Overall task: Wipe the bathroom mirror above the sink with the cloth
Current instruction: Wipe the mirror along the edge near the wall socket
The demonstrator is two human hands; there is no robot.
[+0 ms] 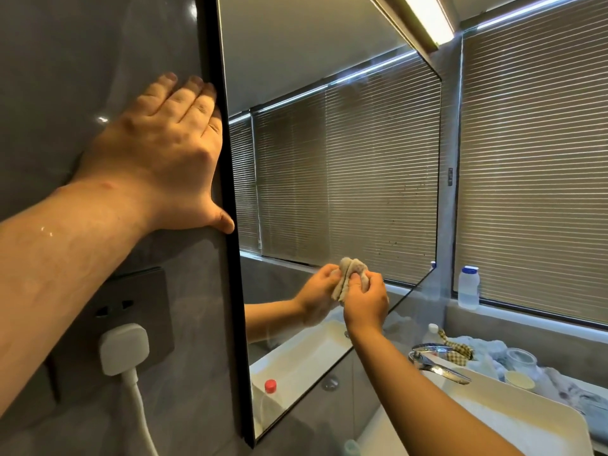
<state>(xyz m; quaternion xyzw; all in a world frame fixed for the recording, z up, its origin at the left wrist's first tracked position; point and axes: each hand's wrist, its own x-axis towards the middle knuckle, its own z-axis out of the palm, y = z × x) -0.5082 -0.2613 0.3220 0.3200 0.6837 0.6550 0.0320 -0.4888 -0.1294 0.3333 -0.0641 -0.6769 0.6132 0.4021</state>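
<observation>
Under the bunched fingers of the right hand point(365, 302), the cloth point(350, 278) presses the mirror point(345, 179) for wiping; the left hand point(164, 153) lies flat, fingers straight, on the wall point(82, 44) beside the frame, probably for support.

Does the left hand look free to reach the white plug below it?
Probably yes. The left hand lies flat on the wall, holding nothing, and the plug sits just under its forearm, unobstructed.
</observation>
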